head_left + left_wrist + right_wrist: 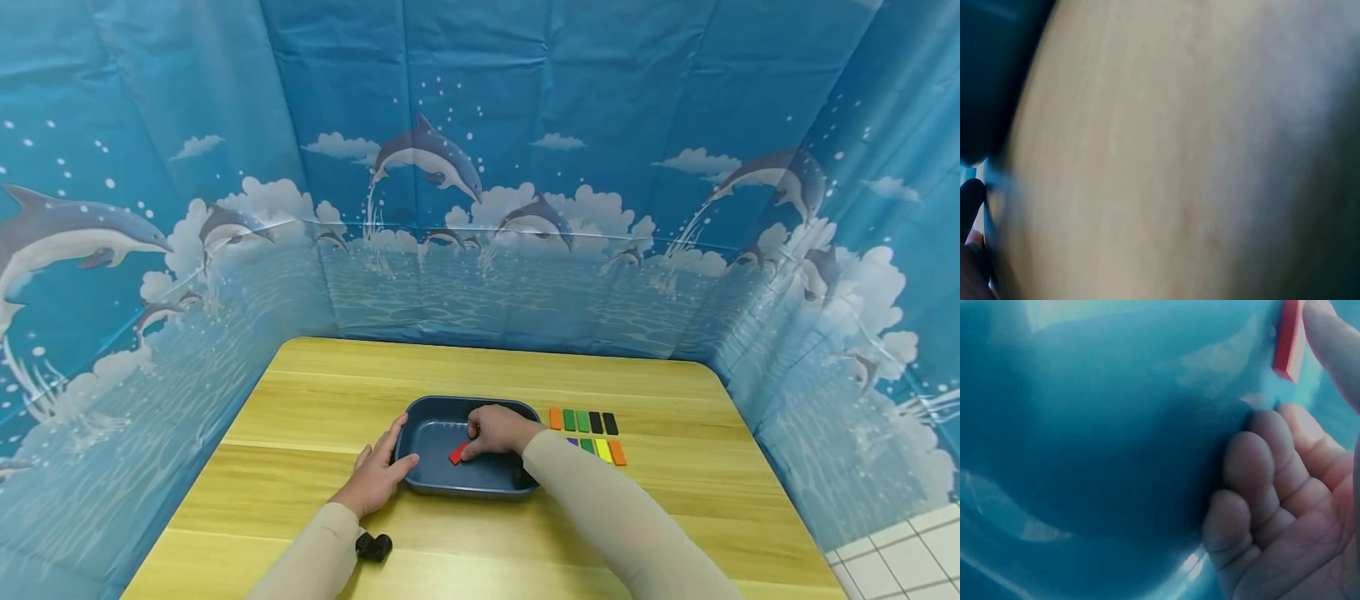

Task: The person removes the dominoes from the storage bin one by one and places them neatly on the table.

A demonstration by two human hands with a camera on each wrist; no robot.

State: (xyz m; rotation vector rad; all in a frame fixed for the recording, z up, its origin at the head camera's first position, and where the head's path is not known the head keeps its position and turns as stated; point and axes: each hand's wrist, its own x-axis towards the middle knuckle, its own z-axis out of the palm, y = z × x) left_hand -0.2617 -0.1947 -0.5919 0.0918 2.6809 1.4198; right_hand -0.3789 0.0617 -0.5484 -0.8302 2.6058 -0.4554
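Right hand (493, 430) pinches a flat red block (458, 453) inside the glossy rounded blue tray (420, 479); left hand (378, 475), fingers relaxed, steadies its left rim.

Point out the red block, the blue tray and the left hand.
red block (458, 453), head view, middle of its top face.
blue tray (480, 488), head view, near rim.
left hand (377, 473), head view, back of the hand by the tray's left wall.

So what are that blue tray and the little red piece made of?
The blue tray looks like glossy moulded plastic: soft highlights, rounded corners. The red piece, pinched by the right hand, seems matte painted wood or plastic; its flat, crisp edges leave that open.
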